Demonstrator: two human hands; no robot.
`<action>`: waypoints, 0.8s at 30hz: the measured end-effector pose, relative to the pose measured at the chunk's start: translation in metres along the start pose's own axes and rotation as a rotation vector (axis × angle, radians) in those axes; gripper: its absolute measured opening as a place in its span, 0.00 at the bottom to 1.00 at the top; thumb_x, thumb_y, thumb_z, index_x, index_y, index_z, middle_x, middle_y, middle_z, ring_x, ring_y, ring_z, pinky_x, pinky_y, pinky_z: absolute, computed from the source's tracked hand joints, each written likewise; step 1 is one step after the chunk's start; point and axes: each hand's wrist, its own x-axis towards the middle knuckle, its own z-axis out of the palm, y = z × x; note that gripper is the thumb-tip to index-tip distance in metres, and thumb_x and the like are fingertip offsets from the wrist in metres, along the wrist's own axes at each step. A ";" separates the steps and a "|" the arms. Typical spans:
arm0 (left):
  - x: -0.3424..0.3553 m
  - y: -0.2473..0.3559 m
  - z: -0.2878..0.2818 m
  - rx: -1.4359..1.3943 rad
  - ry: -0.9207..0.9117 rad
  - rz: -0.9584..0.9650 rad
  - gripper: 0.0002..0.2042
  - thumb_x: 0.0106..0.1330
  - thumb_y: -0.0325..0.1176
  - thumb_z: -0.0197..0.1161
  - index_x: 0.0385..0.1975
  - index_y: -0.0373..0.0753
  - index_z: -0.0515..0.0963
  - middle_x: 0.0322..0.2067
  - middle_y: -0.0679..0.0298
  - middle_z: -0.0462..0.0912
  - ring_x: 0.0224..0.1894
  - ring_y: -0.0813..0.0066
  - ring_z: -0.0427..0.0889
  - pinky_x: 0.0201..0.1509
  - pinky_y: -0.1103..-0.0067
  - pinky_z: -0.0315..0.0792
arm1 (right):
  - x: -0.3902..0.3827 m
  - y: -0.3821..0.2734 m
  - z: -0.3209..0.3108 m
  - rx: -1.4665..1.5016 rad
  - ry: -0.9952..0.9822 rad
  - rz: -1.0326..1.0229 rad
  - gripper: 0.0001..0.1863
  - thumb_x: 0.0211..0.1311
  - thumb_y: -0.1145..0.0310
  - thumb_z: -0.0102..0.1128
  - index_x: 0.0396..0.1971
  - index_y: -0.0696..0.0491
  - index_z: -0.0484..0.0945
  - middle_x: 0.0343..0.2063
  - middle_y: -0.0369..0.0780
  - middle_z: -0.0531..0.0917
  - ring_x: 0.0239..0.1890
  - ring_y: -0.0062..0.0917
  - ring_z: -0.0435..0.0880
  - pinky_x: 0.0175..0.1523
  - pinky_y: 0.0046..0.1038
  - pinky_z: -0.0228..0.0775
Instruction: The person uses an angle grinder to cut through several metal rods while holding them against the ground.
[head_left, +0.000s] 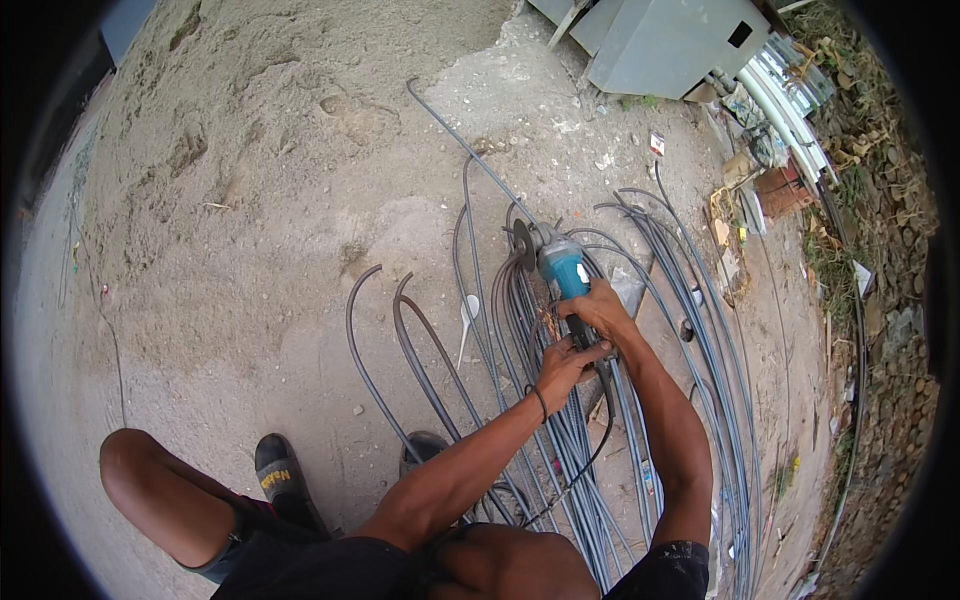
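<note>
Two bare hands grip a teal angle grinder (566, 272) low over the ground: the right hand (598, 308) wraps around its body, while the left hand (565, 368), below a dark wristband (540, 404), closes around the black rear handle. The grinder sits near the middle of the ground, above the far ends of a bundle of long grey metal rods (573, 430). Its round disc (523, 245) stands on edge beside the rods; whether it touches one is unclear. Small orange sparks (548, 323) show nearer the hands. A black power cord (610, 412) curves back across the bundle. Left of it lie a white spoon-shaped object (467, 318) and several hooked rods (352, 320); to the right runs a second sheaf of rods (737, 450). The person's dark sandal (285, 480) rests toward the ground's near left corner. Sand (250, 120) covers the far left, a grey metal box (675, 50) stands at the far edge, and weeds and stones (890, 400) line the right edge.
</note>
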 end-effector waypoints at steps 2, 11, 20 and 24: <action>0.000 0.000 0.001 -0.007 0.006 0.006 0.21 0.65 0.38 0.69 0.50 0.32 0.74 0.49 0.61 0.80 0.55 0.71 0.78 0.60 0.68 0.72 | 0.001 0.002 0.001 -0.011 0.016 -0.003 0.24 0.31 0.62 0.71 0.29 0.65 0.80 0.26 0.48 0.83 0.28 0.34 0.82 0.36 0.33 0.73; 0.000 -0.001 -0.001 -0.005 -0.006 0.001 0.20 0.65 0.38 0.70 0.50 0.32 0.74 0.48 0.62 0.81 0.53 0.73 0.79 0.58 0.70 0.73 | -0.002 -0.001 0.000 -0.011 -0.016 0.016 0.22 0.32 0.58 0.71 0.25 0.63 0.82 0.26 0.51 0.83 0.32 0.40 0.84 0.41 0.36 0.72; -0.004 0.003 0.002 0.005 0.010 0.011 0.20 0.64 0.40 0.71 0.46 0.31 0.74 0.47 0.60 0.81 0.53 0.72 0.80 0.58 0.68 0.74 | -0.002 0.000 -0.001 -0.006 -0.010 -0.014 0.22 0.32 0.58 0.70 0.25 0.62 0.82 0.26 0.50 0.84 0.31 0.40 0.84 0.40 0.36 0.72; -0.005 0.001 0.004 -0.003 0.016 0.029 0.20 0.64 0.39 0.70 0.45 0.31 0.75 0.47 0.59 0.81 0.52 0.71 0.80 0.57 0.68 0.75 | -0.001 0.003 -0.001 -0.030 -0.004 -0.005 0.22 0.32 0.58 0.70 0.24 0.62 0.82 0.25 0.50 0.83 0.31 0.40 0.84 0.39 0.36 0.72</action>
